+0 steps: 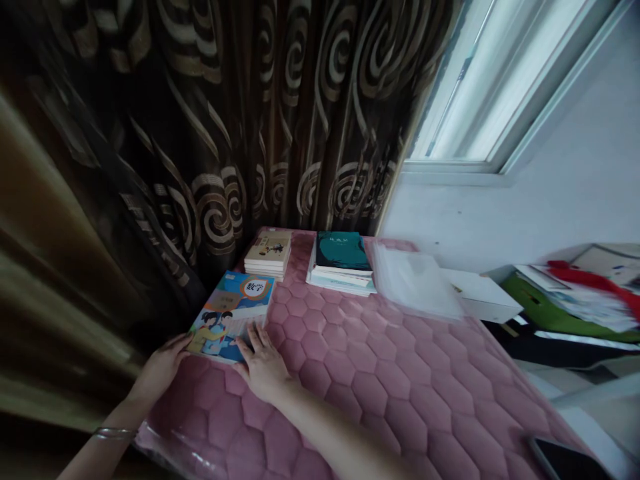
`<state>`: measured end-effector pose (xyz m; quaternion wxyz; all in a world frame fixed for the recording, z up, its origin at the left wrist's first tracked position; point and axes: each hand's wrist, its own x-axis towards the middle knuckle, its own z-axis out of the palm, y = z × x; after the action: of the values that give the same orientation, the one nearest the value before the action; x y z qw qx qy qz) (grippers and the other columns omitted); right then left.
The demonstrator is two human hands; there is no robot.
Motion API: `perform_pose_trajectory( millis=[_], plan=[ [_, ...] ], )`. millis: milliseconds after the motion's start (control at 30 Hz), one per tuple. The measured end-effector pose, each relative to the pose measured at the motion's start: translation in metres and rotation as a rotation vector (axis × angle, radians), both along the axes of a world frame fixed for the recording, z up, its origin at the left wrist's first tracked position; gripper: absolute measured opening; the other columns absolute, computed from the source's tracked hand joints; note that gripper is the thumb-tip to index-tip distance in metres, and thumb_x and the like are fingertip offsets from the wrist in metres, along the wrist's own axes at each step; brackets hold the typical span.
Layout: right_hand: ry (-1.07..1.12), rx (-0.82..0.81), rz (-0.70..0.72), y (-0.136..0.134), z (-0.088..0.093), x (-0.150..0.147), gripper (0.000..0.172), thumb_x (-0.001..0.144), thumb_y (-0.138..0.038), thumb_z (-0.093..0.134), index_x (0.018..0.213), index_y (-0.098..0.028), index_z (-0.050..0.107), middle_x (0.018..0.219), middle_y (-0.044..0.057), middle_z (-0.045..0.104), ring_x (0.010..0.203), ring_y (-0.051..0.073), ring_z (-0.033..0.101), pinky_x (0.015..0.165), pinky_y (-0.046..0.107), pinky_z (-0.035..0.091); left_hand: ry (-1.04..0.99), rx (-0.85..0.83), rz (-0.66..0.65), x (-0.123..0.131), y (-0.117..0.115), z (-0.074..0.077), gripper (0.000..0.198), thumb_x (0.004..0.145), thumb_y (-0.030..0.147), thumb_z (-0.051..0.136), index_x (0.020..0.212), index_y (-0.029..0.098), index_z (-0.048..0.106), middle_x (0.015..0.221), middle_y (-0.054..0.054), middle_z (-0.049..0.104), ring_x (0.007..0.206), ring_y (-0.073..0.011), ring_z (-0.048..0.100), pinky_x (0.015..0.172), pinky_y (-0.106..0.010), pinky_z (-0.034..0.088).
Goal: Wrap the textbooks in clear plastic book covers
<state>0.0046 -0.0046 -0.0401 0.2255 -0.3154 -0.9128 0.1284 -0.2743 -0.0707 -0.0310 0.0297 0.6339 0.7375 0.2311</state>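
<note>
A math textbook with a blue cover, two cartoon children and Chinese characters lies at the left edge of the pink quilted table cover. My left hand touches its lower left corner with stretched fingers; their undersides are hidden. Spread and flat, the fingers of my right hand rest on the lower right part of the cover. Just behind the textbook is a stack of beige books. To the right of that stack stands another pile, topped by a dark teal book.
Clear plastic sleeves lie right of the teal pile, beside a white box. A dark phone is at the near right edge. Patterned curtains hang behind and left. Papers and a green item are heaped far right.
</note>
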Motion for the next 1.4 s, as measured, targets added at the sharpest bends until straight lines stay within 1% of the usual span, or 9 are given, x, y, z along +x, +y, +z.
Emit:
perform_pose_trajectory(
  millis=[367, 500, 600, 700, 867, 1000, 1233, 1333, 1400],
  plan=[
    [0.033, -0.044, 0.023, 0.002, -0.004, -0.003, 0.056, 0.095, -0.044, 0.047, 0.143, -0.015, 0.044, 0.157, 0.017, 0.019, 0.145, 0.032, 0.011, 0.115, 0.047, 0.027, 0.077, -0.025, 0.010, 0.005, -0.001, 0.006, 0.042, 0.082, 0.033, 0.041, 0.110, 0.019, 0.068, 0.118, -0.008, 0.070, 0.106, -0.0218, 0.067, 0.099, -0.033, 0.051],
    [0.014, -0.093, 0.083, -0.003, 0.004, 0.013, 0.062, 0.094, -0.048, 0.045, 0.148, -0.020, 0.034, 0.159, 0.012, 0.014, 0.146, 0.030, 0.012, 0.117, 0.046, 0.025, 0.289, -0.045, 0.073, 0.032, -0.009, 0.014, 0.043, 0.080, 0.020, 0.043, 0.116, 0.018, 0.067, 0.127, -0.013, 0.064, 0.118, -0.0301, 0.059, 0.101, -0.045, 0.048],
    [-0.018, -0.108, 0.141, -0.008, 0.011, 0.049, 0.064, 0.094, -0.053, 0.042, 0.150, -0.024, 0.030, 0.160, 0.008, 0.012, 0.146, 0.028, 0.011, 0.118, 0.047, 0.020, 0.443, 0.084, 0.035, 0.080, -0.009, 0.010, 0.053, 0.077, 0.010, 0.039, 0.123, 0.020, 0.064, 0.145, -0.014, 0.047, 0.130, -0.0350, 0.047, 0.108, -0.056, 0.037],
    [-0.070, -0.105, 0.115, -0.005, 0.015, 0.104, 0.062, 0.094, -0.054, 0.042, 0.149, -0.028, 0.030, 0.160, 0.005, 0.016, 0.146, 0.026, 0.012, 0.119, 0.049, 0.017, 0.434, 0.137, -0.213, 0.149, 0.008, -0.001, 0.055, 0.079, 0.010, 0.042, 0.127, 0.027, 0.060, 0.146, -0.007, 0.047, 0.135, -0.0310, 0.041, 0.111, -0.053, 0.035],
    [-0.182, -0.127, -0.191, 0.015, 0.016, 0.207, 0.046, 0.094, -0.043, 0.048, 0.136, -0.027, 0.052, 0.150, 0.007, 0.040, 0.141, 0.028, 0.030, 0.116, 0.054, 0.021, 0.337, 0.028, -0.431, 0.265, 0.066, -0.008, 0.048, 0.081, 0.013, 0.051, 0.128, 0.023, 0.059, 0.145, -0.010, 0.048, 0.128, -0.0277, 0.050, 0.104, -0.045, 0.046],
    [-0.147, -0.139, -0.343, 0.023, 0.017, 0.257, 0.040, 0.095, -0.027, 0.044, 0.133, -0.024, 0.056, 0.143, 0.005, 0.051, 0.134, 0.022, 0.042, 0.114, 0.046, 0.029, 0.269, 0.019, -0.391, 0.315, 0.110, -0.010, 0.041, 0.085, 0.017, 0.050, 0.124, 0.016, 0.062, 0.140, -0.015, 0.052, 0.127, -0.0284, 0.051, 0.108, -0.048, 0.040],
    [0.098, -0.118, -0.335, 0.026, 0.007, 0.265, 0.034, 0.088, -0.020, 0.052, 0.118, -0.025, 0.067, 0.130, 0.004, 0.062, 0.122, 0.022, 0.054, 0.107, 0.041, 0.039, 0.158, 0.152, -0.398, 0.315, 0.127, -0.027, 0.038, 0.091, 0.025, 0.042, 0.120, 0.017, 0.065, 0.132, -0.013, 0.060, 0.122, -0.0267, 0.055, 0.106, -0.048, 0.042],
    [0.227, -0.114, -0.417, 0.054, 0.015, 0.278, 0.024, 0.087, -0.018, 0.052, 0.097, -0.026, 0.072, 0.102, 0.001, 0.074, 0.092, 0.018, 0.067, 0.086, 0.031, 0.052, 0.112, 0.103, -0.382, 0.310, 0.128, -0.026, 0.037, 0.091, 0.028, 0.043, 0.120, 0.021, 0.065, 0.133, -0.010, 0.059, 0.122, -0.0260, 0.055, 0.100, -0.046, 0.046],
    [0.272, -0.079, -0.568, 0.085, 0.025, 0.292, 0.027, 0.088, -0.014, 0.047, 0.098, -0.022, 0.070, 0.098, 0.004, 0.073, 0.085, 0.018, 0.067, 0.080, 0.031, 0.053, 0.092, 0.066, -0.364, 0.309, 0.129, -0.024, 0.036, 0.091, 0.029, 0.043, 0.119, 0.023, 0.065, 0.134, -0.009, 0.059, 0.122, -0.0262, 0.055, 0.096, -0.046, 0.048]
  ],
)
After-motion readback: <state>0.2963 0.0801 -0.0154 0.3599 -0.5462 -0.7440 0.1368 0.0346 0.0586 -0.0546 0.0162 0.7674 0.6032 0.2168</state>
